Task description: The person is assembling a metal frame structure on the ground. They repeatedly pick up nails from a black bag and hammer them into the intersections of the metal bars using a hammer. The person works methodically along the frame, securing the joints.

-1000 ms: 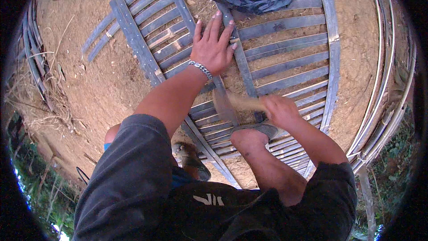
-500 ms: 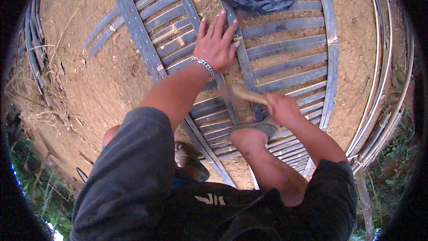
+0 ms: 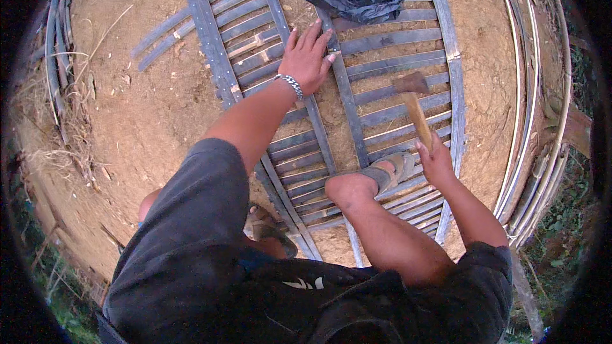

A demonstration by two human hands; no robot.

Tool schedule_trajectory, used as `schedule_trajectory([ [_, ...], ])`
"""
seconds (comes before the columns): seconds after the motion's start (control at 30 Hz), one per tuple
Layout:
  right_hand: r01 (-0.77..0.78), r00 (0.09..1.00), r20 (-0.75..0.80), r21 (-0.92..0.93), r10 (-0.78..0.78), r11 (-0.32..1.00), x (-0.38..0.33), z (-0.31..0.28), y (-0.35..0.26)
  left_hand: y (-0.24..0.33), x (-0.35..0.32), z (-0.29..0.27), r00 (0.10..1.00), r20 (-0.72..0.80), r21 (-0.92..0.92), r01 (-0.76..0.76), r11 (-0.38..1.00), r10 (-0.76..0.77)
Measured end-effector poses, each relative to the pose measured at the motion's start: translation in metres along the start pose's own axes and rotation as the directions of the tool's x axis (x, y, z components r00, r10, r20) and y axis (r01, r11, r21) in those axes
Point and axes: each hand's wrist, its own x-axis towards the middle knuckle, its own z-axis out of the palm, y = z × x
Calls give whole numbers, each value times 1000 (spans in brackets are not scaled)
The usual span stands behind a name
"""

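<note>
It's an outdoor workplace; bare earth [image 3: 159, 102], long poles [image 3: 551, 185] and greenery [image 3: 563, 232] show it.

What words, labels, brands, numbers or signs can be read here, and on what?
No readable text in view.
Pale mark on the dark clothing: not legible as letters, may be just a graphic.
Wooden-handled tool, black plastic bag, dark slats: no lettering visible.

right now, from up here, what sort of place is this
Probably an outdoor work yard, perhaps rural: bare brown ground lies underfoot, green plants grow beyond its edge, and a slatted frame is laid out directly on the earth.
</note>
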Motion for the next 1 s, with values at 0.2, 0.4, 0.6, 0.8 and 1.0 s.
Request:
schedule_trajectory([
  [0.2,-27,989,-137,169,50,985,-17,7,27,-20,-43,-29,944,-285,-296,79,952,-167],
  [0.4,-6,986,-158,288,53,958,-13,29,25,-2,-142,-38,991,-113,-70,59,996,-67],
  [0.6,-59,991,-84,393,99,917,-21,46,16,30,-196,-29,967,253,39,4,999,-14],
  [0.8,-90,995,-8,397,102,913,-35,49,-20,18,-203,-33,964,265,48,-51,998,36],
  [1.0,-102,995,18,359,102,928,-30,66,-7,12,-201,-34,946,303,-7,-118,993,114],
])
